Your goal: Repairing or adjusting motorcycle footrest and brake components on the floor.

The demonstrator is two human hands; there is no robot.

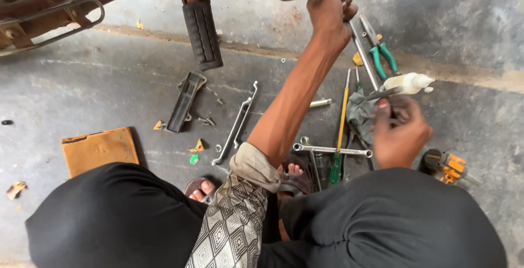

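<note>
- The person squats over a grey concrete floor [109,88], black-trousered knees at the bottom of the view, sandalled toes just below the combination wrench [332,149] that lies flat among the tools.
- The left hand [329,7] is raised well above the wrench, at the top edge of the view, its fingers curled tightly together around a thin metal part that is mostly hidden by the fist.
- The right hand [401,131] hovers just right of the wrench, fingers pinching the grey end of a small white squeeze bottle [406,84], whose nozzle points right.
- A yellow-shafted, green-handled screwdriver [339,131] lies across the wrench, with a grey rag [360,112] just above the wrench's right end.
- Green-handled pliers [381,49] lie well above the wrench, beside the raised forearm.
- An orange-and-black tool [448,164] rests right of the wrench, beyond the right hand.
- A rubber-covered footpeg [202,30] hangs from the vehicle frame, up and left of the wrench; a flat brown board [98,149] lies far to its left.
</note>
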